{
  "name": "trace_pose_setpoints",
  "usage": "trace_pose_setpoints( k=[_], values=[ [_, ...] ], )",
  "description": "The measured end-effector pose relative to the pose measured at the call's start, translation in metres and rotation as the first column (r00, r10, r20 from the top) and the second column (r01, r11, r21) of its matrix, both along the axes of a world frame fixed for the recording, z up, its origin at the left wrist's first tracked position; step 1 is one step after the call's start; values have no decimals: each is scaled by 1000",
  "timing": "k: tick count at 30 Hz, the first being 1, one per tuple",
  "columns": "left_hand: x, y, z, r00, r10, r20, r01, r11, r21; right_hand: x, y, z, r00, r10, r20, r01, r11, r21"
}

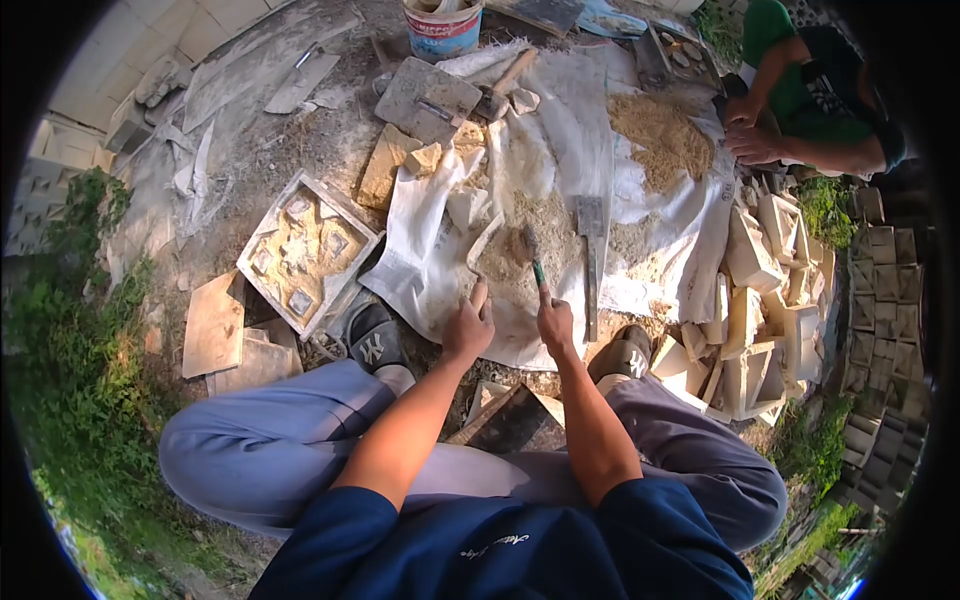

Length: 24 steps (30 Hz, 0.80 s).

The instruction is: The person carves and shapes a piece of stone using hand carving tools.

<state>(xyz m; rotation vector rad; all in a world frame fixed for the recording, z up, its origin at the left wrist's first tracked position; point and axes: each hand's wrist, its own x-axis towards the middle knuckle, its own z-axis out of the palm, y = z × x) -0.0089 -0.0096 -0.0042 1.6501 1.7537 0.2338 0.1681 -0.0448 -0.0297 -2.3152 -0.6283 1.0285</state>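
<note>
Over the white sack sheet (420,230), my left hand (468,325) is closed around the short handle of what looks like a trowel. A thin bent neck runs up from its fingers, while its blade blends into the sandy mix (545,215). Close by on the right, my right hand (555,325) grips a small green-handled trowel (538,268). The narrow dark head of that tool points away from me, at the mix; whether it touches the other tool I cannot tell. A flat metal tool with a long handle (590,225) lies on the sheet to the right.
A square mould (265,205) with sandy filling stands at left, beside flat tiles (215,325). A mallet (495,100), a grey board (415,85) and a bucket (443,30) are farther back. Blocks (750,250) pile at right, below a co-worker's hands (750,130) and a sand heap (665,140).
</note>
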Motion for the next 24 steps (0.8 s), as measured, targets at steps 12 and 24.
trace_pose_setpoints(
  k=[12,24],
  values=[
    [-3,0,9,998,-59,6,59,998,21,-13,23,49,1000,-26,4,21,888,459],
    [-5,1,-5,996,-91,8,89,989,115,-2,18,25,1000,17,-24,-9,953,304]
  ],
)
